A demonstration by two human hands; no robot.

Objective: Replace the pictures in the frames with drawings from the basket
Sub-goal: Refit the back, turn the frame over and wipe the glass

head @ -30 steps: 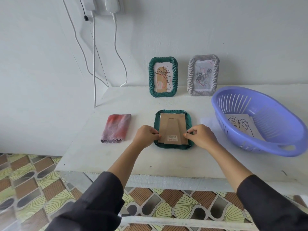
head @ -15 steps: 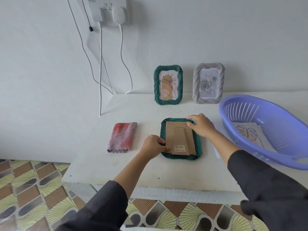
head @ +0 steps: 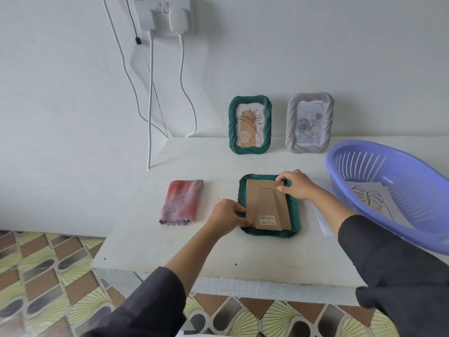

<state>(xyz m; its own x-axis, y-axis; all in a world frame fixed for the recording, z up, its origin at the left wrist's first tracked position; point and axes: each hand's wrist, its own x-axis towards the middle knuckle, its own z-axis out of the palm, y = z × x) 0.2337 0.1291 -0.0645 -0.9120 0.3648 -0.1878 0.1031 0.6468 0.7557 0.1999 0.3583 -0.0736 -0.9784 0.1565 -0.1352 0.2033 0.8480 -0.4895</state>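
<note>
A green picture frame (head: 295, 215) lies face down in the middle of the white table, its brown cardboard backing (head: 267, 205) up. My left hand (head: 226, 216) grips the frame's near left edge. My right hand (head: 295, 184) rests on the backing's far right corner, fingers pinched there. A second green frame (head: 250, 125) with a flower drawing and a grey frame (head: 309, 122) with a rose picture stand against the wall. The purple basket (head: 379, 171) at the right holds a leaf line drawing (head: 371, 199).
A folded pink and red cloth (head: 181, 201) lies left of the flat frame. A white paper sheet (head: 324, 222) peeks out beside my right forearm. Cables (head: 150, 93) hang from a wall socket down past the table's far left corner. The table edge (head: 218, 276) is near me.
My right hand moved from the backing's near right edge to its far right corner. My left hand stayed at the near left edge. The view shifted slightly.
</note>
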